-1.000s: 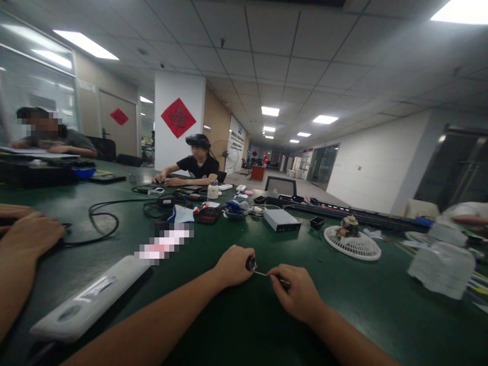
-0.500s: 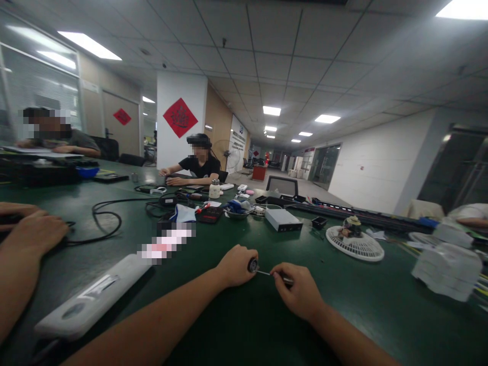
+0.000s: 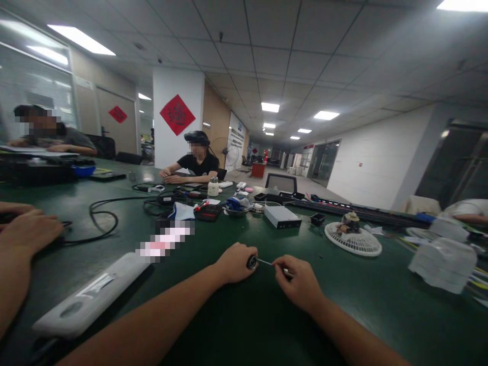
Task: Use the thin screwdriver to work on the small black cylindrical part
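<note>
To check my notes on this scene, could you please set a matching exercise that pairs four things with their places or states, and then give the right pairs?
Things:
1. Left hand
2. Right hand
3. Red diamond sign
4. Round white grille

Places or states:
A. Lying on the green table beneath a small ornament
B. Pinching a thin metal rod
C. Fixed on a white pillar
D. Gripping the rod's dark round end

Right pairs: 1-D; 2-B; 3-C; 4-A.
</note>
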Demonstrator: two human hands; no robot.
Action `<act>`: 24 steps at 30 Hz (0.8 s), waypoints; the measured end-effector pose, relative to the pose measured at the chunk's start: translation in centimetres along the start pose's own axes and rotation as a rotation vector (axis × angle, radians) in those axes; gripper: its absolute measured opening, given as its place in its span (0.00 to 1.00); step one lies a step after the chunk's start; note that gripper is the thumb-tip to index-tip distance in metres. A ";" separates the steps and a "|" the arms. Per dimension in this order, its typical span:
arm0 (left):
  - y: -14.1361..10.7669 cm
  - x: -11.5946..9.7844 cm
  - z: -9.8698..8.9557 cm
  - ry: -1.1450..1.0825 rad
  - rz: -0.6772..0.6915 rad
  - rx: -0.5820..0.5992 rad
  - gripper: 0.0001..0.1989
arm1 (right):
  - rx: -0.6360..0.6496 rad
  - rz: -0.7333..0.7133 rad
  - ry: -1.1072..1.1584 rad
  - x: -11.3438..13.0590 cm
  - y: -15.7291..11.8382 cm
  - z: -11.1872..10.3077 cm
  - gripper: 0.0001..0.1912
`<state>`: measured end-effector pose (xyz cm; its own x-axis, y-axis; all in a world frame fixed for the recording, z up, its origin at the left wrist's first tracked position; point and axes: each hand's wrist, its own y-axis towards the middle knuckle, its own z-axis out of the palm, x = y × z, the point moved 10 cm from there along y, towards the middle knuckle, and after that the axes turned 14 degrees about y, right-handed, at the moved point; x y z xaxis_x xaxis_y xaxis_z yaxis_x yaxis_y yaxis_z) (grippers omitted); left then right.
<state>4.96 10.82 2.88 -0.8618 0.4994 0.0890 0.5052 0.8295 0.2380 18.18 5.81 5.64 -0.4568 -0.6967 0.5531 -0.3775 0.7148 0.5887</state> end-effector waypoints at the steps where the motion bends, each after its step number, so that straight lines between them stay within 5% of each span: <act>1: 0.0 0.0 0.0 0.001 0.000 0.002 0.07 | 0.012 -0.016 0.016 0.3 0.0 0.1 0.09; 7: 0.1 0.1 0.3 0.010 -0.010 0.013 0.07 | 0.087 -0.043 0.018 1.0 -0.2 0.9 0.08; 15: -0.1 0.0 0.0 0.032 -0.022 0.036 0.08 | -0.028 0.050 -0.061 -0.5 0.2 0.0 0.08; 24: -0.1 -0.3 -0.3 0.073 -0.026 0.042 0.08 | 0.033 0.008 -0.002 -0.1 0.1 0.7 0.07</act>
<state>5.09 10.50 3.09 -0.8748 0.4593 0.1542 0.4829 0.8523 0.2009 17.65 5.92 5.25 -0.4614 -0.6907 0.5568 -0.3999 0.7222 0.5644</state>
